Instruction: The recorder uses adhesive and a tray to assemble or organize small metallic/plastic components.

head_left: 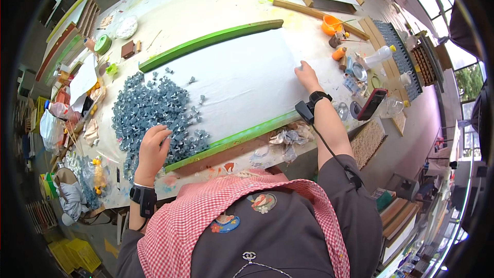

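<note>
A heap of small blue-grey flower-shaped pieces (149,105) lies on the left part of a long white sheet (247,77), with a few loose pieces at its right side. My left hand (150,157) is at the near edge of the heap, thumb and fingers apart, with nothing visible in it. Over the right end of the sheet is my right hand (307,77), its fingers drawn together. What they hold, if anything, is too small to make out. Green-edged wooden strips border the sheet, a far strip (211,45) and a near strip (247,136).
At the right stand an orange bowl (332,25), an orange bottle (339,54), a clear bottle (379,56) and a dark red handheld device (371,104). Crumpled cloth (292,135) rests by the near edge. A green tape roll (103,45) and a white dish (126,27) are far left.
</note>
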